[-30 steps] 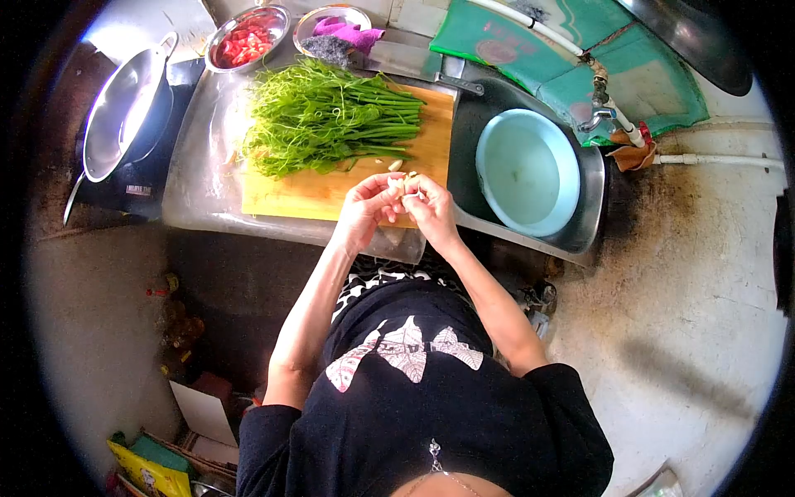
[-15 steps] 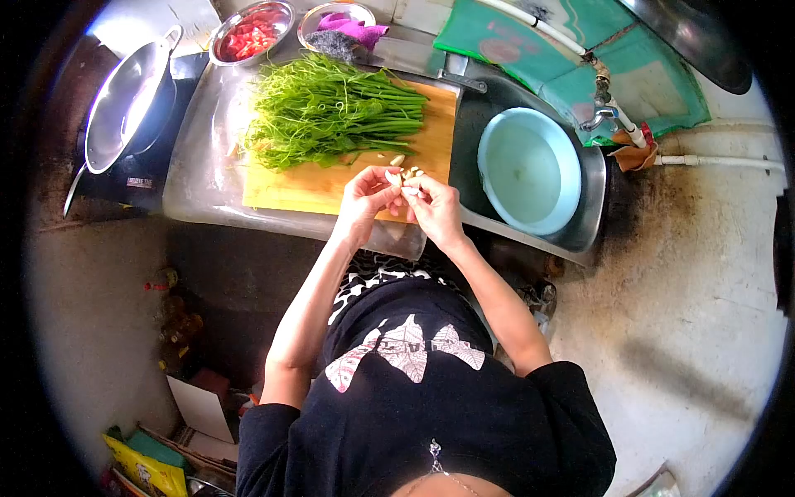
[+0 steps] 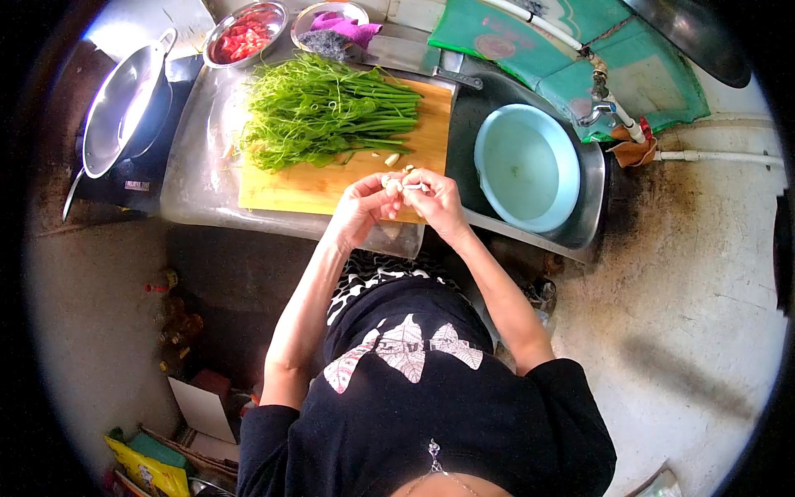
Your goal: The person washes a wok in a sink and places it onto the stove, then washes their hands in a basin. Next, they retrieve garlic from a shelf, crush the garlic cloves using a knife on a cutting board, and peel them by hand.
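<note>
My left hand [image 3: 364, 203] and my right hand [image 3: 437, 203] meet over the front edge of the wooden cutting board [image 3: 290, 195]. Between the fingertips of both hands is a small whitish garlic clove [image 3: 392, 184]; its skin cannot be made out clearly. Just beyond my fingers, a few loose cloves [image 3: 392, 159] lie on the board. A large heap of leafy green stems [image 3: 323, 116] covers the board's back and left part, cut ends pointing right.
Right of the board, a light blue basin [image 3: 530, 170] of water stands in the sink [image 3: 590, 190] below a tap [image 3: 598, 112]. Behind are a bowl of red pieces [image 3: 244, 37], a bowl with a purple cloth [image 3: 352, 31] and a cleaver [image 3: 402, 56]. A pan [image 3: 124, 112] stands left.
My right hand has turned slightly, and its fingers have shifted around the small piece. My left hand stays at nearly the same spot. The whole view has shifted a little.
</note>
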`<action>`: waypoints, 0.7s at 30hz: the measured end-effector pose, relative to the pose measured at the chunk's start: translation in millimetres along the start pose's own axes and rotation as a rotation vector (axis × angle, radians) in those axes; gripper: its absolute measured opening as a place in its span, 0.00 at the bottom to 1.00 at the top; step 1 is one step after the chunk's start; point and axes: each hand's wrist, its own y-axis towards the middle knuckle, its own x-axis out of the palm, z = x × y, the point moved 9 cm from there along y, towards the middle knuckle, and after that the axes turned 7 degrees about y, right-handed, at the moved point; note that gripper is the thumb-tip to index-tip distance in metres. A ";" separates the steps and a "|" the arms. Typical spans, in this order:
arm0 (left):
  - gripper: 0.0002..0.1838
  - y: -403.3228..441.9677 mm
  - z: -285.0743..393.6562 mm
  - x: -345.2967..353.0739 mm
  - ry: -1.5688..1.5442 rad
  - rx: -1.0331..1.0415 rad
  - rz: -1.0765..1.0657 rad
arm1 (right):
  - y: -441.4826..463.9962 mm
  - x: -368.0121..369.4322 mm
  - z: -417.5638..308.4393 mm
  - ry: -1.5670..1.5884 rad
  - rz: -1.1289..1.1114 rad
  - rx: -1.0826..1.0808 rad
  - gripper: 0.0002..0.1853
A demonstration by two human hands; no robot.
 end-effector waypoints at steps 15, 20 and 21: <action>0.08 3.0 9.9 -19.0 0.431 0.265 0.263 | -3.7 9.6 22.5 0.070 0.084 0.339 0.08; 0.05 0.3 18.3 -10.5 0.315 0.259 0.240 | 2.2 0.9 14.3 -0.162 0.122 0.165 0.03; 0.05 0.4 18.6 -12.0 0.315 0.257 0.240 | 4.6 1.6 3.8 -0.301 0.097 0.042 0.04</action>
